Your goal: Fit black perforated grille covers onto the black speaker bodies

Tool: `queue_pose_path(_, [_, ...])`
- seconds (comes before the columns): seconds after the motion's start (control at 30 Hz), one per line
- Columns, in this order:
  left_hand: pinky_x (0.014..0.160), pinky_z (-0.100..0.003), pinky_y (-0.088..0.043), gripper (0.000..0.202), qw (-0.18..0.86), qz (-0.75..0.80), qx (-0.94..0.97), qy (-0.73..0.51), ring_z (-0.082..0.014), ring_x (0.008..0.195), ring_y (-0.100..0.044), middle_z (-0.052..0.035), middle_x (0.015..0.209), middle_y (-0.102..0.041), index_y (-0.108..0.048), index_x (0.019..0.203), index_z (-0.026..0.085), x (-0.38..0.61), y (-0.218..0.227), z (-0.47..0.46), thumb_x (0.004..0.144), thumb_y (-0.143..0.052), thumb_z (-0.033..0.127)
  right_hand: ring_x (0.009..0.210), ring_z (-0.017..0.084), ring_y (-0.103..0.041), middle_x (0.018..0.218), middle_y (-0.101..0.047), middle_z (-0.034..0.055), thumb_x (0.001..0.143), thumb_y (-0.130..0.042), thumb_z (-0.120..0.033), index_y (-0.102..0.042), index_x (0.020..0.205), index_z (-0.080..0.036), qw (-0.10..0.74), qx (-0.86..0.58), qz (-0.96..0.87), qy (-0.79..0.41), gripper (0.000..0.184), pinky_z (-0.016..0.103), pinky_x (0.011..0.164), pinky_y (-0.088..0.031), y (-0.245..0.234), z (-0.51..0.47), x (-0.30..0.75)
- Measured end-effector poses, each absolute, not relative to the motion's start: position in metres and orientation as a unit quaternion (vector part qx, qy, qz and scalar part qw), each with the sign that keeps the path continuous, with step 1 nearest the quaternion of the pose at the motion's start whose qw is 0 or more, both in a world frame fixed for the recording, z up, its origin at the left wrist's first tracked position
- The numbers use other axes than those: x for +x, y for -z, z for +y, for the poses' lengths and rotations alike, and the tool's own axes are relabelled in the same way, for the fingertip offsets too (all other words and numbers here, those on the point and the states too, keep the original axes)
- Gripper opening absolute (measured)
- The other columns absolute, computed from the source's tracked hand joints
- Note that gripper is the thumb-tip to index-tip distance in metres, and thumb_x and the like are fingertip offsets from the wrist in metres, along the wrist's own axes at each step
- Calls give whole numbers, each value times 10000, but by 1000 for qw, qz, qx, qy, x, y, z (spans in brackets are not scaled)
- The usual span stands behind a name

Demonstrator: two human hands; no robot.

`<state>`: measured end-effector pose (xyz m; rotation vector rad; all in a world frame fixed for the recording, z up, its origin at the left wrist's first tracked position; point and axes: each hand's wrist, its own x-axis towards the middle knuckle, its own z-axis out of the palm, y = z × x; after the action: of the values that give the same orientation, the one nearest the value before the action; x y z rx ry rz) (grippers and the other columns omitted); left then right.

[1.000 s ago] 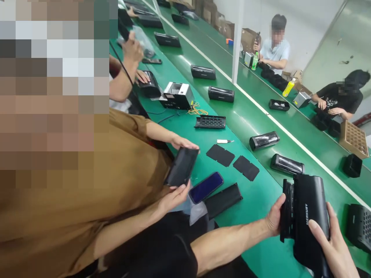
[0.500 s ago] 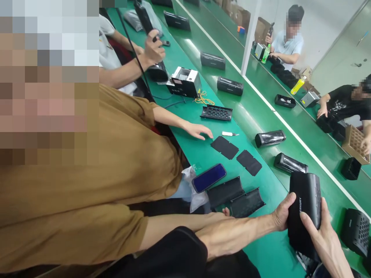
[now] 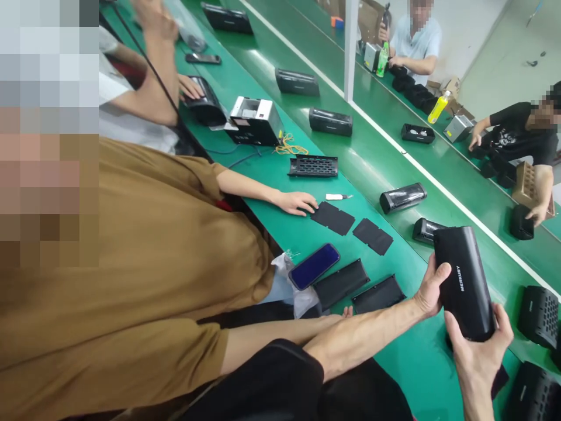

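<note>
Between my two hands is a black speaker (image 3: 464,283) with white MERKURY lettering on its smooth face. My left hand (image 3: 432,287) grips its left side, thumb on the front. From below, my right hand (image 3: 480,345) holds its lower end, the thumb to the left and fingers round the right edge. The fingers behind the speaker are hidden. It is held tilted above the green table (image 3: 409,345). Behind it on the belt lies another black speaker (image 3: 427,230), partly covered. Two black curved panels (image 3: 344,283) lie left of my left hand.
A co-worker's hand (image 3: 298,202) rests beside flat black sheets (image 3: 333,218). A phone (image 3: 314,266), a white-handled tool (image 3: 336,197) and a perforated black panel (image 3: 313,166) lie on the table. Several speakers sit along the green belt (image 3: 372,158); perforated housings (image 3: 539,316) stand at right.
The speaker has moved up and turned, so its full lettering now faces me. Both hands have kept hold of it. A co-worker at the far left has lowered one hand onto a black housing.
</note>
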<state>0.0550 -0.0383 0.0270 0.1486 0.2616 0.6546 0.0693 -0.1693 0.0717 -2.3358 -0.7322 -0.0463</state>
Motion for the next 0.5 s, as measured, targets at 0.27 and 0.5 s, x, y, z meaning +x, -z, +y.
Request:
queue_pose_path(0.27, [1118,-546,-502,1105,903,77,350,-237,-390,1355,-622,-152,1546,-600,-586,1519,293,31,-35,45,552,-1028,594,1339,443,-570,1460,-599,162,804,-765,-758,-567,1513,-202,367,-893,-259,30,922,575,1143,-448,-118,-196,66])
queue_pose_path(0.5, [1242,-523,-400,931,734,-86,653,-165,-402,1494,-522,-79,1566,-607,-619,1540,288,15,-96,111,683,-966,397,1326,430,-580,1438,-626,125,771,-797,-695,-591,1466,-227,364,-893,-262,-37,862,510,1103,-484,-142,-209,73])
